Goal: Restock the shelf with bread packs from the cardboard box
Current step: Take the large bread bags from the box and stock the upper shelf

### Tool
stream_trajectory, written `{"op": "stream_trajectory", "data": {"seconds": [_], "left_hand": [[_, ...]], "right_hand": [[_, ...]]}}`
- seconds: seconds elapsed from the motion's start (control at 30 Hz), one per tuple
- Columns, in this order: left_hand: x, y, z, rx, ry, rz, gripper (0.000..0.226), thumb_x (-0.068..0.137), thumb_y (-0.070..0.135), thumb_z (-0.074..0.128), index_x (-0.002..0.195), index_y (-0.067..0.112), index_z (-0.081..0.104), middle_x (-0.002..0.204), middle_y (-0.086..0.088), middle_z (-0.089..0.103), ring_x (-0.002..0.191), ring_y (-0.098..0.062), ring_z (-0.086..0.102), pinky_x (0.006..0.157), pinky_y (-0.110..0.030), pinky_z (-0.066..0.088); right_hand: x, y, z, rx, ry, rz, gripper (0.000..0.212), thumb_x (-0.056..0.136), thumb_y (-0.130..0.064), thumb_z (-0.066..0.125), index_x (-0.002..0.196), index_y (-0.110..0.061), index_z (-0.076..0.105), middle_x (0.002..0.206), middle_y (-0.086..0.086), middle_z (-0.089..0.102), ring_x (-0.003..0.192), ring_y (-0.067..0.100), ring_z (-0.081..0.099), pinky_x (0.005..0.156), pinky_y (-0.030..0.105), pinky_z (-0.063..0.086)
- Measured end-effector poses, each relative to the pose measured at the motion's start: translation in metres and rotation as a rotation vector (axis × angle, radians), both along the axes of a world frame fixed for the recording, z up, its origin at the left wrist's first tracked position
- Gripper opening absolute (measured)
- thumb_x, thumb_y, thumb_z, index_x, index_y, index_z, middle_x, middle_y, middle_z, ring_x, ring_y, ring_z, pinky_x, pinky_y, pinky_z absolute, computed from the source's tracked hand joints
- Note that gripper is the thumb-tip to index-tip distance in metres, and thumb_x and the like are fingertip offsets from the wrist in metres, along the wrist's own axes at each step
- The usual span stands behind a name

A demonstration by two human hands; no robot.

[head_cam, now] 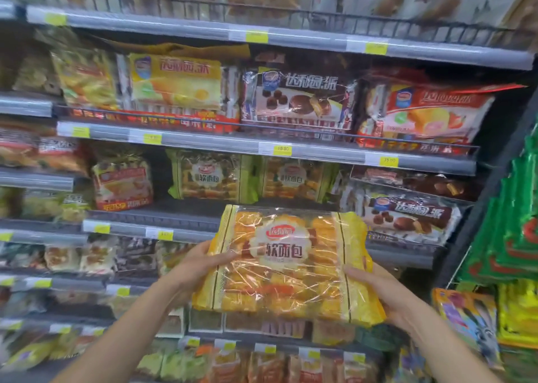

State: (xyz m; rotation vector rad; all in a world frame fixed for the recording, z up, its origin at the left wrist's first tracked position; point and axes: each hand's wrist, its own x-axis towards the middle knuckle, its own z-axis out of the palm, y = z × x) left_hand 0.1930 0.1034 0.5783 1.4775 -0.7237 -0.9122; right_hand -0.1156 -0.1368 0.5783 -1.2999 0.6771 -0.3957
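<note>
Pack: the yellow soft-bread pack (285, 263) is hanging in the air before the shelf (174, 217), not yet resting on it.
Grip: the left hand (201, 262) and right hand (375, 289) are clamping its two ends.
Progress: green soft-bread packs (209, 179) are standing on that tier; this one is awaiting placement.
Box: the cardboard box is not showing.

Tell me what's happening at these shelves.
A person holds a yellow bread pack up before the shelf, left grip on its left edge, right grip under its right corner. It is not on the shelf yet. Two green bread packs stand there.
</note>
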Motion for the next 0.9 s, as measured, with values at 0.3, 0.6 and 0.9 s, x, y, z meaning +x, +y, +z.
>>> {"op": "stream_trajectory", "data": {"seconds": [0.3,0.6,0.9], "left_hand": [[0.090,0.000,0.000,-0.085,0.027,0.127,0.070,0.071,0.030,0.092,0.131,0.034,0.057,0.120,-0.004,0.075,0.112,-0.032,0.070,0.103,-0.060,0.049],[0.242,-0.024,0.014,-0.103,-0.040,0.134,0.049,0.080,0.027,0.084,0.124,0.029,0.063,0.115,-0.004,0.076,0.106,-0.029,0.073,0.098,-0.058,0.053],[0.365,-0.067,0.008,-0.016,-0.223,0.176,0.117,0.050,0.064,0.090,0.150,0.027,0.041,0.141,-0.001,0.060,0.128,-0.025,0.058,0.111,-0.054,0.044]], "right_hand": [[0.125,-0.022,-0.006,-0.321,0.105,-0.074,0.102,0.056,-0.054,0.094,0.140,-0.018,0.048,0.140,-0.008,0.055,0.126,0.017,0.055,0.111,0.043,0.042],[0.276,-0.033,0.016,-0.279,0.074,-0.059,0.085,0.053,-0.049,0.094,0.128,-0.024,0.062,0.115,-0.003,0.074,0.106,0.021,0.071,0.096,0.050,0.055],[0.385,-0.054,0.021,-0.433,0.194,-0.221,0.118,0.063,-0.061,0.086,0.153,-0.007,0.031,0.151,0.007,0.044,0.137,0.027,0.045,0.111,0.041,0.039]]}}
